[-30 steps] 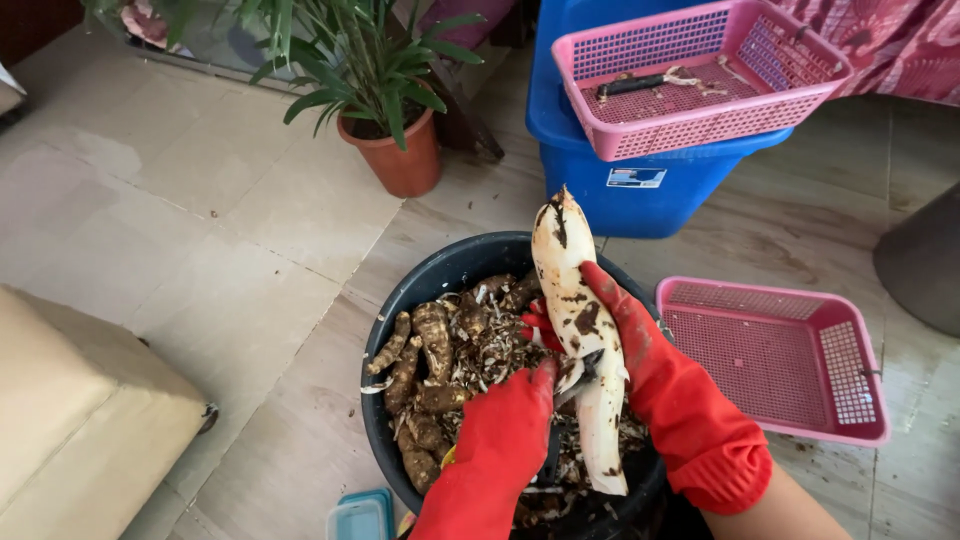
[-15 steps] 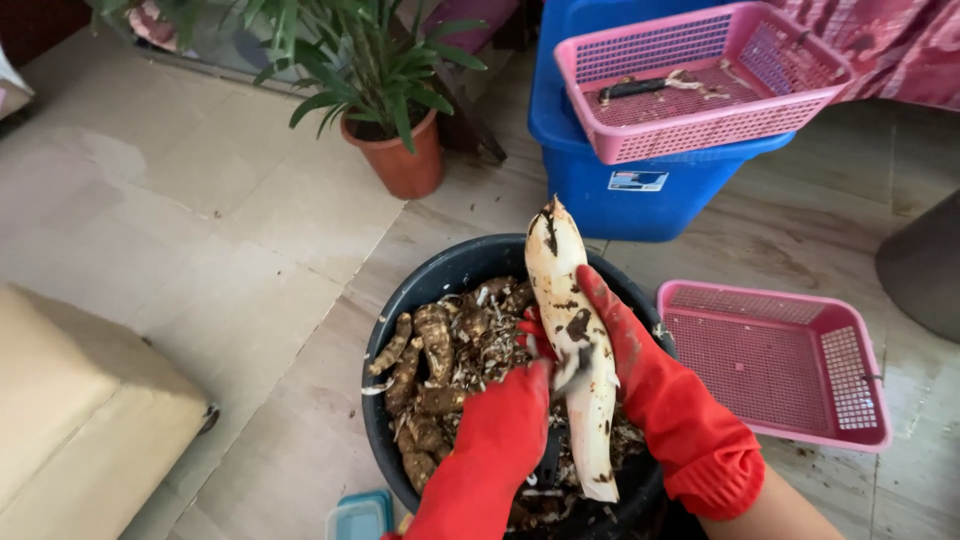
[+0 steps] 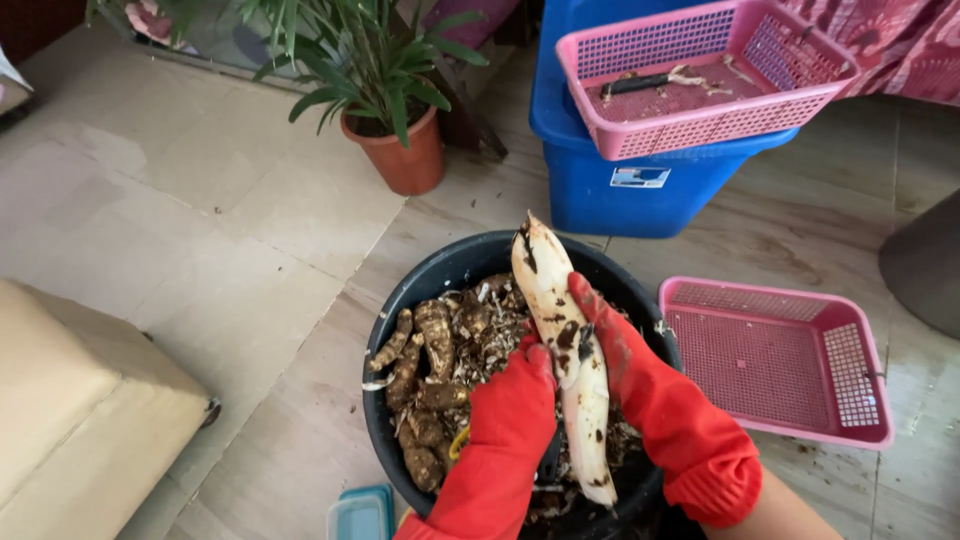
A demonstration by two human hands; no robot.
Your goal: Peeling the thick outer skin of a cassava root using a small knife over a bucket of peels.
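Note:
Both of my hands wear red rubber gloves. My left hand and my right hand hold a long, mostly peeled pale root with brown patches, upright over a black bucket. The left hand grips its near side, the right hand wraps it from the right. Inside the bucket lie several unpeeled brown roots and peelings. Whether the left hand also holds a tool is hidden.
An empty pink basket lies on the floor to the right. A second pink basket with a knife and scraps sits on a blue bin. A potted plant stands behind; a beige cushion at left.
The root and both hands have shifted slightly; my left hand slid a little along the root. Nothing was let go.

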